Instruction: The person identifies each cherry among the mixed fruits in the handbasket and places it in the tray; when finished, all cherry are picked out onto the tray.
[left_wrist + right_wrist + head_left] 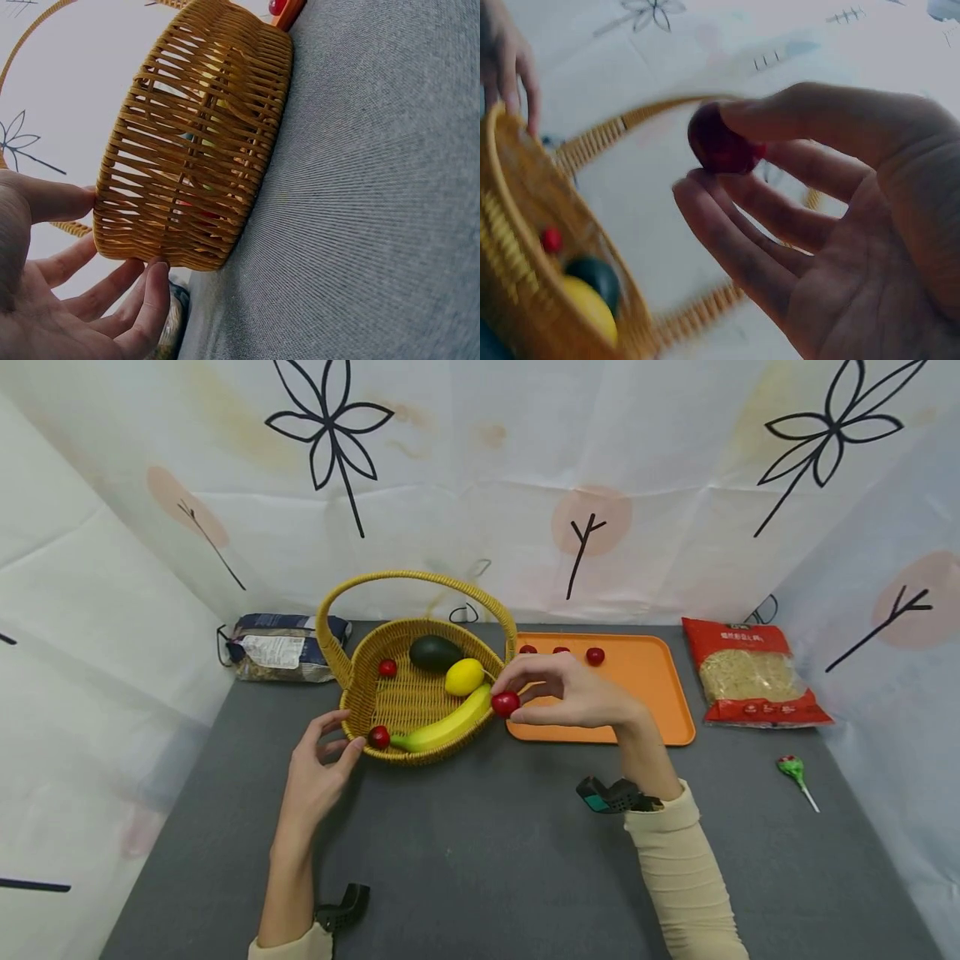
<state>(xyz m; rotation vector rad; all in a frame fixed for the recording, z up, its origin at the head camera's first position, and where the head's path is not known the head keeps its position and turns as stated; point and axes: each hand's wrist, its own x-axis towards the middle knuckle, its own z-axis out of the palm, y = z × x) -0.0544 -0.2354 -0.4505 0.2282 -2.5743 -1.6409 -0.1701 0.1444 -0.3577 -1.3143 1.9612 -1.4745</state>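
My right hand (566, 693) pinches a dark red cherry (505, 703) between thumb and fingertips, over the right rim of a yellow wicker basket (397, 693). In the right wrist view the cherry (721, 142) is up in the air, beside the basket's handle. At the basket's left front, my left hand (318, 768) holds the rim, thumb on top and fingers against the woven side. Inside the basket lie a banana (446, 725), a lemon (464, 677), a dark green avocado (436, 653) and two cherries, one at the back left (387, 668) and one by the front rim (379, 737).
An orange tray (637, 693) with three cherries sits right of the basket, partly behind my right hand. A red food bag (753, 677) and a green-wrapped lollipop (792, 768) lie farther right. Behind the basket's left side is a dark blue bag (281, 647). The tall handle (412, 575) arches over the basket.
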